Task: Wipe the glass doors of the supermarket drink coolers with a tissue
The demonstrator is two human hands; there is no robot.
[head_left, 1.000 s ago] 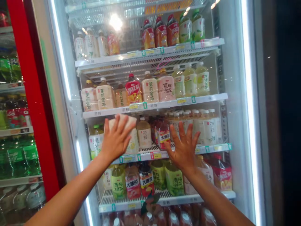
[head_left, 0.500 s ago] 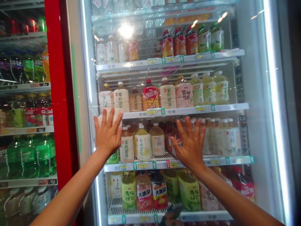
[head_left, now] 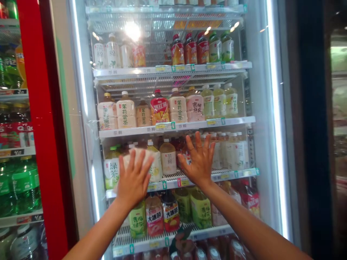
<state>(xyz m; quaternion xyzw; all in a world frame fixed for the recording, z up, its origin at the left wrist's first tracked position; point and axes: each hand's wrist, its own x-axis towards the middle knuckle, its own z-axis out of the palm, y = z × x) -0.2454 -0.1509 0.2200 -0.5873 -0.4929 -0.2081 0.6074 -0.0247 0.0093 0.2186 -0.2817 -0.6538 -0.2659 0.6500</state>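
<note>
My left hand [head_left: 134,180] lies flat with fingers spread on a white cloth [head_left: 143,156], pressing it against the glass door [head_left: 255,90] of a drinks fridge, in front of the third shelf [head_left: 230,174]. My right hand [head_left: 199,162] is open too. Its palm and spread fingers rest flat on the same glass, a little right of centre and slightly higher than the left. Behind the glass stand rows of tea bottles [head_left: 126,112] on several white wire shelves.
A red fridge frame [head_left: 38,119] stands at the left, with green and dark soda bottles [head_left: 18,180] on shelves beyond it. A bright light strip [head_left: 275,119] runs down the door's right side. A dark pillar [head_left: 311,126] rises at the far right.
My left hand slid down and to the right across the glass with the cloth under it. My right hand shifted left. Both stayed flat and spread.
</note>
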